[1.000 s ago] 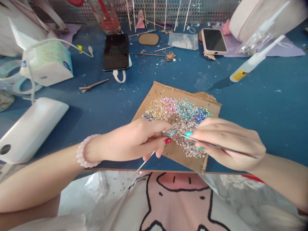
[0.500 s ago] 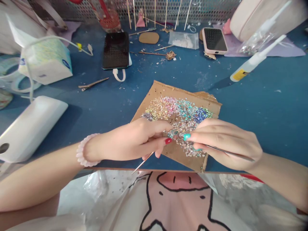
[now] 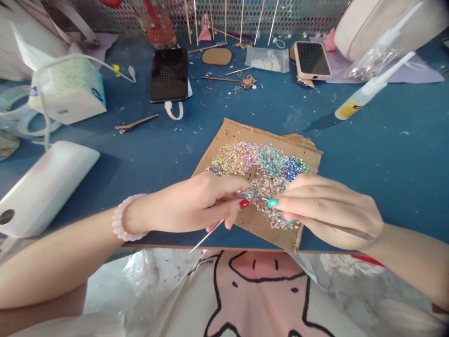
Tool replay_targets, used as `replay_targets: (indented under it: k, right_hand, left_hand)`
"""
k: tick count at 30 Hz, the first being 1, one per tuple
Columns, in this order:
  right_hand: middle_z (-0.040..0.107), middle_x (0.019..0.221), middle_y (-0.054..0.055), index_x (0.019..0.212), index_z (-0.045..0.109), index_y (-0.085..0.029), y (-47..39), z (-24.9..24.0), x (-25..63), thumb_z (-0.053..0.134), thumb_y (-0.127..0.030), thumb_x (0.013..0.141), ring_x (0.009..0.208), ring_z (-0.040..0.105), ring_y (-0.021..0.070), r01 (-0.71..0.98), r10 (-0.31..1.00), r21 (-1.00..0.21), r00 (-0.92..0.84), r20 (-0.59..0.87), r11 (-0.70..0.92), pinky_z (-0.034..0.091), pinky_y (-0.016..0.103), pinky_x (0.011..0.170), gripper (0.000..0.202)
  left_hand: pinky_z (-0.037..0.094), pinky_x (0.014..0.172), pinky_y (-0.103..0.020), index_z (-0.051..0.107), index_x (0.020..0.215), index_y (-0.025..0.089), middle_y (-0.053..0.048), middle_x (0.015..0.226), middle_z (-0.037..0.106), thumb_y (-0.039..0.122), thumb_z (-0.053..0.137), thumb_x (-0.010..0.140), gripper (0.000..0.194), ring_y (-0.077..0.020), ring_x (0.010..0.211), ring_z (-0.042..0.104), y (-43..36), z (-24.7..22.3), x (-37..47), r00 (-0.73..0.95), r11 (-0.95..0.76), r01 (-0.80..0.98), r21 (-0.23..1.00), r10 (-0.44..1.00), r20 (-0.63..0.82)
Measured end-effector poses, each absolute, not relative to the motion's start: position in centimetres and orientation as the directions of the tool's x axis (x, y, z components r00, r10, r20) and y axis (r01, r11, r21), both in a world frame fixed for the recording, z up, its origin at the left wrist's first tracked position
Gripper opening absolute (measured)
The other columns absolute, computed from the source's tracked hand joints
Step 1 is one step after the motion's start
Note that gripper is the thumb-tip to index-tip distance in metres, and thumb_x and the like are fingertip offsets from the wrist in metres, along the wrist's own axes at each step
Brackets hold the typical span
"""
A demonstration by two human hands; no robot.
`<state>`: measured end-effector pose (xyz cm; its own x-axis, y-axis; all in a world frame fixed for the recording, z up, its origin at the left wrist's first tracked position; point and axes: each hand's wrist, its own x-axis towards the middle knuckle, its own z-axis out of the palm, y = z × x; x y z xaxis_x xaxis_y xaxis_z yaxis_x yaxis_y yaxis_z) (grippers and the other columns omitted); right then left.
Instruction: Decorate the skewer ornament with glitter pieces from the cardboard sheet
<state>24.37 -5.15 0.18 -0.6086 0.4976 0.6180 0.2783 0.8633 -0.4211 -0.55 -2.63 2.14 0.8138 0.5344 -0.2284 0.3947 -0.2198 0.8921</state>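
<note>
My left hand (image 3: 203, 201), with a bead bracelet at the wrist, is closed around a thin metal hair stick (image 3: 206, 237). Its shaft slants down past the table's front edge, while its head is mostly hidden by the fingers. My right hand (image 3: 329, 208) pinches slim metal tweezers (image 3: 345, 228), their tip close to the left fingertips. Both hands are over a piece of cardboard (image 3: 261, 234). Small rhinestones (image 3: 270, 161) lie on it in patches of yellow, pink, teal, blue and clear.
Around the cardboard are a glue bottle (image 3: 361, 100), a dark phone (image 3: 169, 75), a pink-edged phone (image 3: 312, 60), a tissue pack (image 3: 70, 89), and a white device (image 3: 49, 187). A hair clip (image 3: 136, 122) and another hair stick (image 3: 228, 79) lie further back. Upright sticks (image 3: 242, 21) stand along the mesh.
The tweezers' tip and my right fingers have shifted slightly downwards near the left fingertips. The left hand has barely moved and still holds the hair stick.
</note>
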Motion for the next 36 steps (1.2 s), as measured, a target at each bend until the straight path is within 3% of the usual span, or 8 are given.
replay_targets:
  k: [6,10,14,19,21,26,33,36]
  right_hand:
    - [0.071,0.083,0.006,0.102,0.061,-0.013,-5.1,-0.1,24.1,0.060,-0.006,0.088,0.076,0.061,0.0148,0.200,0.439,-0.444,-0.718,0.540,0.873,0.056,0.032,0.069,0.016]
    - [0.071,0.080,0.006,0.101,0.059,-0.014,-5.1,-0.5,23.7,0.051,-0.012,0.095,0.075,0.061,0.0153,0.203,0.386,-0.390,-0.789,0.479,0.898,0.055,0.032,0.067,0.010]
    - [0.070,0.077,0.006,0.099,0.059,-0.013,-5.1,-0.7,23.6,0.054,-0.013,0.093,0.074,0.061,0.0161,0.213,0.361,-0.340,-0.808,0.465,0.916,0.054,0.031,0.066,0.007]
    - [0.070,0.078,0.005,0.099,0.059,-0.014,-5.1,-0.5,23.5,0.056,-0.016,0.093,0.075,0.061,0.0158,0.227,0.368,-0.339,-0.817,0.444,0.913,0.052,0.031,0.068,0.007]
    - [0.069,0.077,0.005,0.098,0.060,-0.014,-5.1,-0.4,23.5,0.056,-0.017,0.094,0.074,0.060,0.0156,0.230,0.372,-0.343,-0.819,0.437,0.911,0.051,0.031,0.068,0.007]
    - [0.069,0.078,0.006,0.099,0.061,-0.012,-4.9,-0.5,23.6,0.058,-0.018,0.092,0.075,0.059,0.0158,0.216,0.385,-0.388,-0.813,0.437,0.896,0.051,0.031,0.070,0.009]
    - [0.065,0.073,0.003,0.102,0.064,-0.017,-3.8,0.0,24.7,0.057,-0.015,0.091,0.069,0.058,0.0142,0.159,0.514,-0.600,-0.709,0.483,0.784,0.051,0.030,0.064,0.013]
    - [0.068,0.078,0.001,0.109,0.064,-0.023,-2.1,0.2,26.5,0.059,-0.007,0.087,0.070,0.061,0.0141,0.244,0.533,-0.503,-0.614,0.582,0.829,0.051,0.030,0.065,0.027]
  left_hand:
    - [0.039,0.048,-0.013,0.050,0.080,0.018,0.007,0.061,0.057,0.011,0.042,0.094,0.018,-0.0040,0.049,0.052,-1.8,2.4,-1.0,0.816,-0.428,0.398,0.812,0.569,-0.101]
    - [0.038,0.051,-0.013,0.053,0.080,0.016,0.008,0.058,0.053,0.012,0.041,0.095,0.019,-0.0038,0.051,0.050,-1.4,2.3,-1.0,0.823,-0.507,0.399,0.764,0.565,-0.056]
    - [0.036,0.050,-0.012,0.055,0.084,0.015,0.009,0.058,0.050,0.009,0.042,0.095,0.018,-0.0028,0.050,0.046,-1.4,2.2,-0.9,0.832,-0.521,0.379,0.765,0.554,-0.035]
    - [0.037,0.051,-0.011,0.058,0.113,0.013,0.009,0.059,0.051,0.006,0.045,0.094,0.024,-0.0031,0.052,0.049,-1.5,1.8,-1.0,0.823,-0.528,0.362,0.768,0.568,0.003]
    - [0.037,0.051,-0.012,0.058,0.116,0.012,0.009,0.060,0.051,0.007,0.045,0.094,0.026,-0.0033,0.051,0.049,-1.6,1.6,-1.1,0.824,-0.533,0.354,0.768,0.567,0.014]
    - [0.038,0.052,-0.014,0.059,0.117,0.012,0.008,0.062,0.052,0.010,0.044,0.095,0.026,-0.0049,0.052,0.051,-1.5,1.5,-1.0,0.827,-0.529,0.350,0.773,0.562,0.010]
    - [0.038,0.052,-0.017,0.060,0.104,0.015,0.007,0.060,0.051,0.014,0.042,0.096,0.019,-0.0066,0.052,0.050,-1.5,1.7,-1.0,0.828,-0.507,0.363,0.782,0.560,-0.021]
    - [0.038,0.051,-0.016,0.059,0.101,0.016,0.008,0.058,0.052,0.015,0.041,0.096,0.019,-0.0063,0.050,0.050,-1.5,1.6,-1.1,0.825,-0.487,0.381,0.786,0.563,-0.051]
